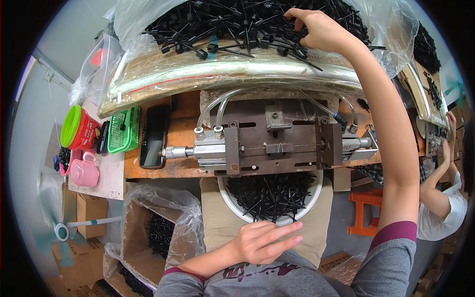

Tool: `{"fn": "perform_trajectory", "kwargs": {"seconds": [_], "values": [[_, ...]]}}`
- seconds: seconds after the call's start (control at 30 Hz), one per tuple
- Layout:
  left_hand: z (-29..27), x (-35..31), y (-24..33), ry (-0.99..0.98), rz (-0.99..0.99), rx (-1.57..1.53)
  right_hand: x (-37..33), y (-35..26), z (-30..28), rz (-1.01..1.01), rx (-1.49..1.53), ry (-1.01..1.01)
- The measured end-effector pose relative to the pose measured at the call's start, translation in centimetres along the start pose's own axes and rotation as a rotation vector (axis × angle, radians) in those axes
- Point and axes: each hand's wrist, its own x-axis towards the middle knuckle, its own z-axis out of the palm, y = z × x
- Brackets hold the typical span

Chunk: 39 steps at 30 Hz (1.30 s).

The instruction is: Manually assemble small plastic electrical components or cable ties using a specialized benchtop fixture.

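Note:
My right hand (320,30) reaches over the far pile of black plastic parts (213,22), which have thin stems and knobbed ends. Its thumb and forefinger are apart and curved, with nothing visible between them. Close to my body, my left hand (264,242) is held with its fingers stretched out, just below a white round basket (230,205) on my lap. More of the black parts fill that basket. Between the two hands stands a brown metal fixture (277,106) with small clamping jaws (279,148) at its middle and a silver air cylinder (210,151) at its left.
Clear air hoses (213,106) arch behind the fixture. Left of it lie a dark phone (154,133), a green basket (129,129), a red tub (85,129) and a pink cup (85,171). A plastic-lined carton (136,242) stands lower left; another person (443,208) works at right.

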Motion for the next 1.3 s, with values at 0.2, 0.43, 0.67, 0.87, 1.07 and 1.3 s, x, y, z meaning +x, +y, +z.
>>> {"fn": "perform_trajectory", "kwargs": {"seconds": [0.2,0.43,0.67,0.87,1.07,1.3], "values": [[-0.5,-1.1,-0.4,-0.039,-0.081,0.036,-0.2,-0.2,-0.2,0.059,-0.125,-0.056],[-0.8,-0.2,-0.6,-0.075,-0.086,0.030,-0.3,-0.9,-2.1,-0.045,-0.223,-0.112],[-1.0,0.6,-0.9,-0.029,-0.105,-0.001,2.2,-3.1,-2.3,0.133,-0.097,-0.268],[-1.3,-0.1,-0.5,-0.047,-0.136,0.013,1.7,-3.0,-3.5,0.240,-0.133,-0.319],[-1.4,-0.7,-0.9,-0.012,-0.168,0.029,-0.6,-3.0,-5.3,-0.148,-0.476,-0.184],[-1.2,0.5,-0.7,-0.031,-0.136,0.003,-0.1,-2.1,-3.5,-0.062,-0.600,-0.220]]}}
